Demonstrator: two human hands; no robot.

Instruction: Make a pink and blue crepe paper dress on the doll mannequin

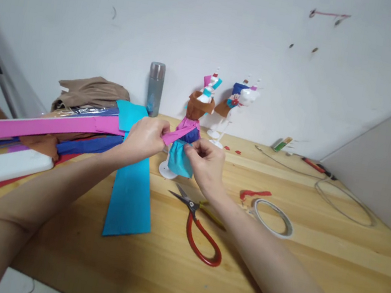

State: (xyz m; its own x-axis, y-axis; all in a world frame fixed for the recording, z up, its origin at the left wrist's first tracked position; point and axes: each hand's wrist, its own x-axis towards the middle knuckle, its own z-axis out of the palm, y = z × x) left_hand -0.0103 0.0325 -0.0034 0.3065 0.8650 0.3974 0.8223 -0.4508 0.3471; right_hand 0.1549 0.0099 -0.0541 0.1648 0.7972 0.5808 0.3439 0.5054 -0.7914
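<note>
A small doll-sized mannequin stands on a white round base, dressed in layers of brown, pink, blue and turquoise material. My left hand pinches the end of a pink strip that stretches to the figure's waist. At the waist's right side, the fingers of my right hand are pressed together on the top edge of the turquoise skirt. In front lie scissors with one red and one yellow handle, blades part open. A long turquoise strip lies under my left wrist.
More dressed figures stand by the wall, near a grey bottle. Folded coloured material and a white case-like object fill the left. On the right are a tape roll, red scraps and a thin cable.
</note>
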